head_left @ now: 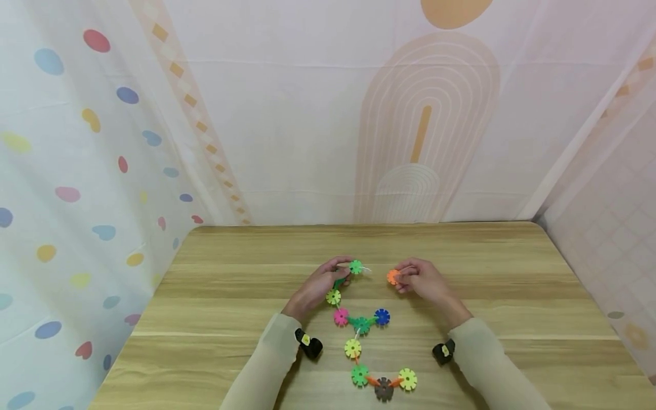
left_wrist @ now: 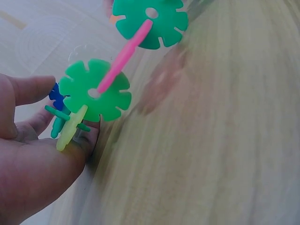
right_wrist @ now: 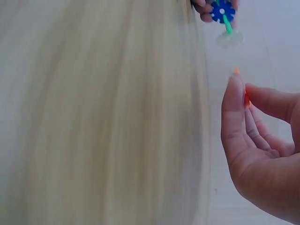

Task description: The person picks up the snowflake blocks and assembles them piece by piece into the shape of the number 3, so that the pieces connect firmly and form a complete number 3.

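A chain of coloured snowflake discs joined by short sticks [head_left: 361, 325] lies on the wooden table [head_left: 220, 296] between my forearms. My left hand [head_left: 320, 285] pinches its top end, by a green disc [head_left: 356, 266] with a clear piece beside it. In the left wrist view my fingers [left_wrist: 28, 140] sit by a yellow-green disc [left_wrist: 70, 129] and green discs joined by a pink stick [left_wrist: 123, 56]. My right hand [head_left: 425, 280] pinches a separate orange disc [head_left: 393, 277], a short way right of the chain's end. The right wrist view shows only an orange edge [right_wrist: 246, 98] between thumb and finger.
The table is ringed by patterned fabric walls [head_left: 307, 114] at the back and both sides. The chain's lower end, with a grey disc [head_left: 383, 388], lies near the front edge. Bare wood stretches left and right of my arms.
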